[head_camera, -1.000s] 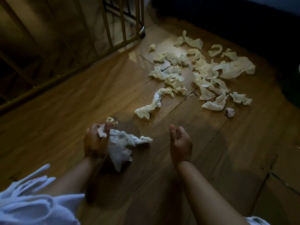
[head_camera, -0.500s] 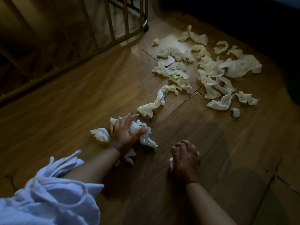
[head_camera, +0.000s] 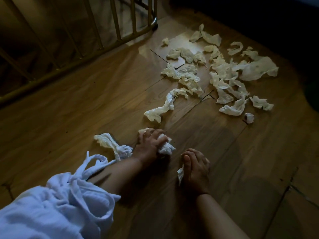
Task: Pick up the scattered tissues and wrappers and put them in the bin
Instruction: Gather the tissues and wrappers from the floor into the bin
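Left hand: the left hand [head_camera: 151,145], lower centre of the frame, is closed round a wad [head_camera: 166,147] of white tissue, knuckles up and low to the floor [head_camera: 86,104]. The bunching reads as gathering several pieces into one fistful, so fewer trips are needed.
Right hand: the right hand [head_camera: 196,168], just right of it, has fingers and thumb curled together over a scrap [head_camera: 180,173] that pokes out at its left edge. The grip looks like a pinch, with most of the scrap hidden under the palm.
Nearest loose piece: a strip [head_camera: 112,144] lies on the floor against the left side of the left wrist, in neither hand.
Next in reach: a twisted tissue [head_camera: 162,107] stretches from just above the left hand toward the heap.
Main scatter: the heap [head_camera: 224,75], upper right of the frame, is many crumpled pieces overlapping. A small ball [head_camera: 249,117] sits apart at its lower edge.
Wrappers: none can be told apart from tissue in this dim light.
Bin: not in view; a dark shape at the right edge cannot be identified.
Surroundings: railing [head_camera: 119,23] upper left; white sleeve [head_camera: 60,209] lower left, bunched on the left forearm.
Stage, as judged: early, with both hands loaded near the body and the bulk lying ahead.
Risk, as judged: thin tissue may tear or slip from a full fist.
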A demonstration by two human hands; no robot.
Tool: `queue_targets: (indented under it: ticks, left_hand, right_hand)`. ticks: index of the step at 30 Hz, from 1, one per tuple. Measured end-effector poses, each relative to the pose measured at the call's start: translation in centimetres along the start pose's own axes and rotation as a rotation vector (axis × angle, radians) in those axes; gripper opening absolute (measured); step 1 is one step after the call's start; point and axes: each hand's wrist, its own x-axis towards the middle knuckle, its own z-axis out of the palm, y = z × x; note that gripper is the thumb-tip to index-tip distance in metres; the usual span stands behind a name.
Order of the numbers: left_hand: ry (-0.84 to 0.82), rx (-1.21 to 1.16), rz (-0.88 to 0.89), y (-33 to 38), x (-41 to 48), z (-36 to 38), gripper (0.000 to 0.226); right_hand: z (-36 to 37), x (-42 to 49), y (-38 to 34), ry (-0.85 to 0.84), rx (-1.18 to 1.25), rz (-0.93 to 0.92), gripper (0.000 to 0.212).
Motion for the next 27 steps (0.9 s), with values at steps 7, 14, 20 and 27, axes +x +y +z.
queue_targets:
  ticks: [7, 14, 20, 27]
  left_hand:
    - [0.439, -0.877, -0.213, -0.1, -3.5, -2.7, 0.013]
    - [0.686, -0.703, -0.778, -8.3, -6.8, -2.0, 0.064]
    - [0.677, -0.412, -0.496, -10.4, -5.1, 0.4, 0.040]
    - [0.415, -0.323, -0.285, -5.5, -7.2, 0.6, 0.072]
  right_hand:
    - [0.4, 0.1, 0.2, 0.085, 0.026, -0.014, 0.068]
    - [0.3, 0.2, 0.7, 0.071, 0.021, -0.062, 0.071]
    - [-0.1, 0.0, 0.5, -0.040, 0.008, -0.064, 0.070]
    - [-0.6, -1.4, -0.1, -0.423, -0.278, -0.316, 0.068]
